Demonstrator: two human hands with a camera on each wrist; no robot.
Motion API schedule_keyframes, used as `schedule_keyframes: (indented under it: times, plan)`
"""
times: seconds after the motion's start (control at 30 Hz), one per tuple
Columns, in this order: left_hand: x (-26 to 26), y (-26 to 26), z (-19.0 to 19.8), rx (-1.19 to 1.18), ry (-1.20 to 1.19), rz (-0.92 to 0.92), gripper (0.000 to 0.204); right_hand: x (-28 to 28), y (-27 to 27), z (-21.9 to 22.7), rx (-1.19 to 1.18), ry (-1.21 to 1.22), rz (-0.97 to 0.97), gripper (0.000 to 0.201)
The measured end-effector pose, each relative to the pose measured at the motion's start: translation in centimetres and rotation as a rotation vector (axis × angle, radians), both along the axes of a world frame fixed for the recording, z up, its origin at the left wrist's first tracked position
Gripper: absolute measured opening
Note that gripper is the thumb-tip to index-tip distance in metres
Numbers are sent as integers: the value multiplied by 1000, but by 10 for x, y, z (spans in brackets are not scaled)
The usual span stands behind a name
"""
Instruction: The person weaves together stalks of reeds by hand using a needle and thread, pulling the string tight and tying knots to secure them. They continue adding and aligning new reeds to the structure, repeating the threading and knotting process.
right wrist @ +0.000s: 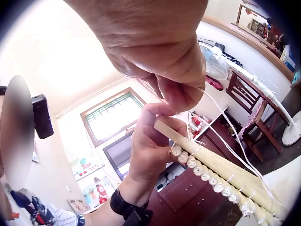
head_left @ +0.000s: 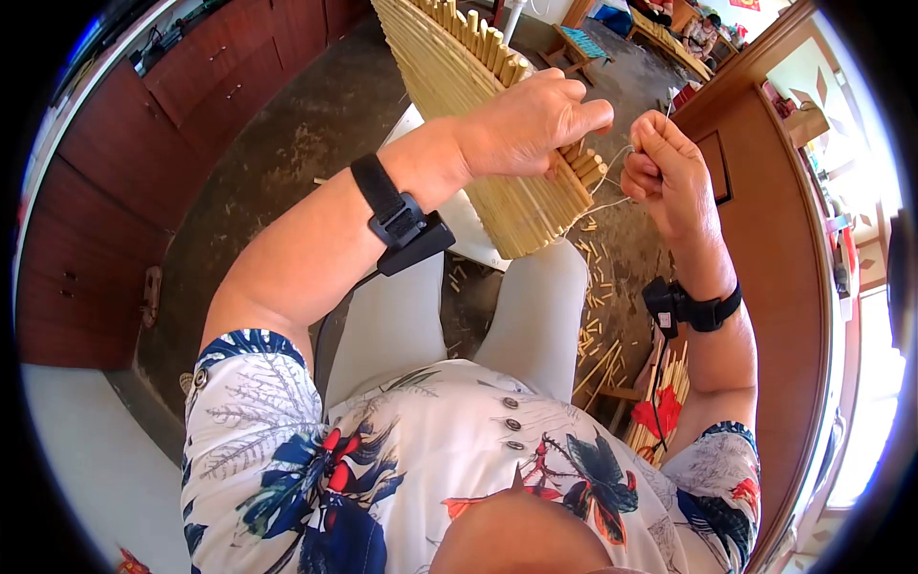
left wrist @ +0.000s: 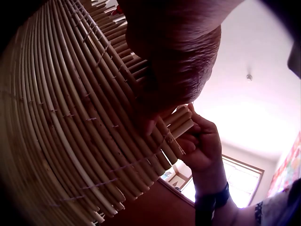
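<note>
A panel of thin pale stalks (head_left: 516,212) tied side by side with thread leans over the knees in the head view; its rows of thread stitches show in the left wrist view. My left hand (head_left: 531,122) grips its right edge near the short protruding stalk ends (head_left: 588,167), the thumb on the panel's face. Just right of that edge, my right hand (head_left: 669,172) pinches a white string (right wrist: 219,109) between thumb and curled fingers. The string runs in a loose loop back to the panel. In the right wrist view, both hands' fingers are close together above a flat stalk end (right wrist: 164,131).
Cut stalk pieces (head_left: 595,320) litter the floor by the right leg. A bundle of stalks with a red wrap (head_left: 660,411) stands near the right elbow. Dark red cabinets (head_left: 115,182) line the left, and a brown wooden panel (head_left: 775,277) is at the right.
</note>
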State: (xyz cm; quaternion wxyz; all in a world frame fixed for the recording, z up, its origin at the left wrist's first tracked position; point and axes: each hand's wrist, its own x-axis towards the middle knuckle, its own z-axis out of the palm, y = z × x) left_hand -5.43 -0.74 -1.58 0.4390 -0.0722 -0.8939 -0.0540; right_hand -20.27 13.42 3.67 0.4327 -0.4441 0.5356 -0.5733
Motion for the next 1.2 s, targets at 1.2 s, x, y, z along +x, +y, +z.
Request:
schedule_keyframes:
  times: [1.2]
  plan:
    - [198,94,-131,674,115,188,82,120,-8,-159,672,-922,445,16]
